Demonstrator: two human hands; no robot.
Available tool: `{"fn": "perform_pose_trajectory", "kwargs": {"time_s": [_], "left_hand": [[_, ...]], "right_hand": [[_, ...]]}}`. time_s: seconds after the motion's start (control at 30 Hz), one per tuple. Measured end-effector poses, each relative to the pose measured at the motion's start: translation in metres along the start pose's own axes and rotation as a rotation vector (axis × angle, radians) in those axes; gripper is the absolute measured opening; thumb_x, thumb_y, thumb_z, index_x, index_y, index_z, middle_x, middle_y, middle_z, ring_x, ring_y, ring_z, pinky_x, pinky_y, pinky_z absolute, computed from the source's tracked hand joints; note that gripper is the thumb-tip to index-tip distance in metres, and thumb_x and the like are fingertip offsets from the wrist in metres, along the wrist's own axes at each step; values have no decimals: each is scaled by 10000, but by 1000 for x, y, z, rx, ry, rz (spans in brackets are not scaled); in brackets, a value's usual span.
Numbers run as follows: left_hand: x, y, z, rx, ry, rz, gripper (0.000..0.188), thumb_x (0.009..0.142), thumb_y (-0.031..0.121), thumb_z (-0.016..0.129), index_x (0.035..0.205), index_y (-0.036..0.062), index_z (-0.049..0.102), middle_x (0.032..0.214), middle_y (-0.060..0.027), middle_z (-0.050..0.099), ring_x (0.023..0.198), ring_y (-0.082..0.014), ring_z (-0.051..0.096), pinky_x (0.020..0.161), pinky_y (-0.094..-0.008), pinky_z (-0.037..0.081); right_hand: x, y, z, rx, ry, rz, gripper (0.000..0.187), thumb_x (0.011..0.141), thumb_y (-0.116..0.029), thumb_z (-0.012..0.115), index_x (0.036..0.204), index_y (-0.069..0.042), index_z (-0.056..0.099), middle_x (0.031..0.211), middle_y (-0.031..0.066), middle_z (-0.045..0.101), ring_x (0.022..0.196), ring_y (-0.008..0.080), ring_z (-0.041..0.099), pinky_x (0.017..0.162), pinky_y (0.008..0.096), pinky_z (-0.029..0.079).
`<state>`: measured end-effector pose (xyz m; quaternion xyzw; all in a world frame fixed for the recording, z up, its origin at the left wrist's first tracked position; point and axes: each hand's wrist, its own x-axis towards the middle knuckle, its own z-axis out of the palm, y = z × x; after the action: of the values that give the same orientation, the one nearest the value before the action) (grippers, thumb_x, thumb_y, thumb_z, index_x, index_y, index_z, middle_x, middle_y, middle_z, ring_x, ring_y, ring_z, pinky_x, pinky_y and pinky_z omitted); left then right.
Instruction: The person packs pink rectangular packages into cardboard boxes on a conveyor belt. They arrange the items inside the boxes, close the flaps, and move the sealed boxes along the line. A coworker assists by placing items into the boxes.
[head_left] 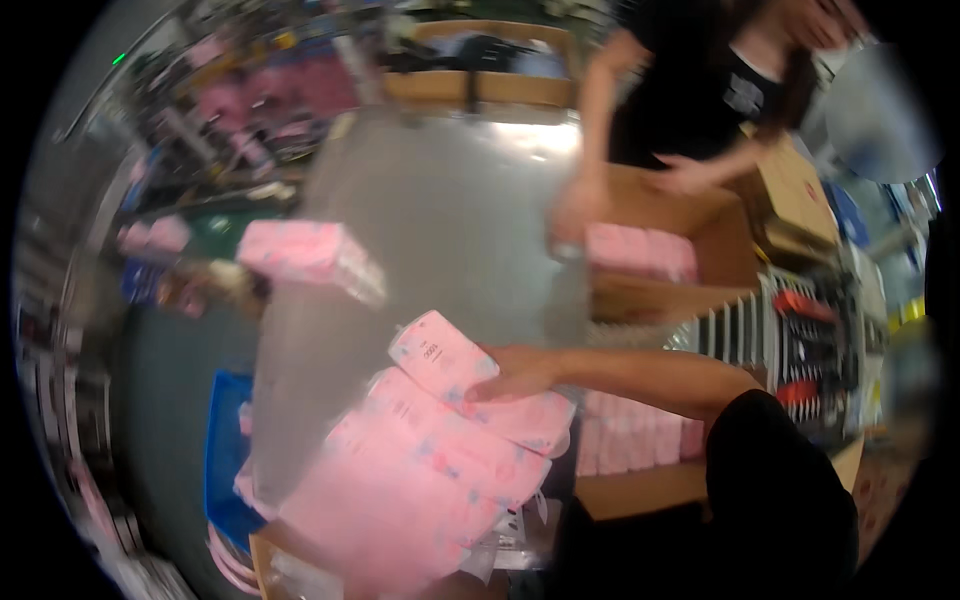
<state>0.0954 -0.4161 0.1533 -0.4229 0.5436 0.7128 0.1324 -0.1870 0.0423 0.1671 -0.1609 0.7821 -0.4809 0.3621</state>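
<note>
My right arm reaches in from the right, and my right hand (520,372) is closed around the end of a pink soft tissue pack (440,350) with blue flower print. This pack lies tilted at the far edge of a row of similar pink packs (400,480), spread close together in front of me. The hand's fingertips are partly hidden behind the pack. My left hand does not show; a small patch of skin at the lower edge may be my left forearm. The picture is somewhat blurred.
A grey metal table (430,210) stretches ahead, with another pink pack (300,250) at its left edge. Across it, a co-worker (690,110) reaches over a cardboard box (725,225) of pink packs. A blue bin (228,450) stands left, a roller conveyor (730,325) right.
</note>
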Motion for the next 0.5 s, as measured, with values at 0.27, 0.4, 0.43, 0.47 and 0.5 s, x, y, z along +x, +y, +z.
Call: {"fn": "perform_pose_trajectory", "kwargs": {"time_s": [0.27,0.4,0.43,0.47,0.5], "left_hand": [[-55,58,139,650,-621,114,677,868,137,693,1422,-35,345,1309,-190,538,1176,-318,558,978,-429,491],[-38,-22,269,809,-1021,34,672,839,98,713,1408,-19,376,1283,-170,562,1150,-292,579,950,-417,508],[-32,-46,299,855,-1099,18,671,832,88,717,1405,-15,384,1276,-165,569,1144,-285,585,944,-414,512],[-26,-70,322,900,-1147,11,671,824,78,722,1401,-12,392,1270,-160,575,1137,-279,590,937,-411,516],[-24,-99,337,925,-1152,17,671,817,68,727,1398,-8,399,1263,-155,581,1131,-272,595,930,-408,521]], "right_hand": [[-353,37,31,225,543,105,1017,698,-450,827,1471,-15,329,1340,213,550,1251,349,530,1046,438,428],[-484,111,51,498,868,-35,1082,606,-345,933,1455,12,365,1520,145,349,1377,266,374,1140,422,316],[-495,144,70,417,925,32,1047,637,-319,918,1455,17,357,1510,141,361,1371,259,379,1137,415,320],[-504,177,87,345,973,100,1013,668,-293,903,1455,23,350,1500,136,374,1366,252,385,1134,408,324],[-517,217,106,429,888,274,945,690,-227,883,1438,30,367,1457,151,431,1319,237,436,1097,384,370]]}}
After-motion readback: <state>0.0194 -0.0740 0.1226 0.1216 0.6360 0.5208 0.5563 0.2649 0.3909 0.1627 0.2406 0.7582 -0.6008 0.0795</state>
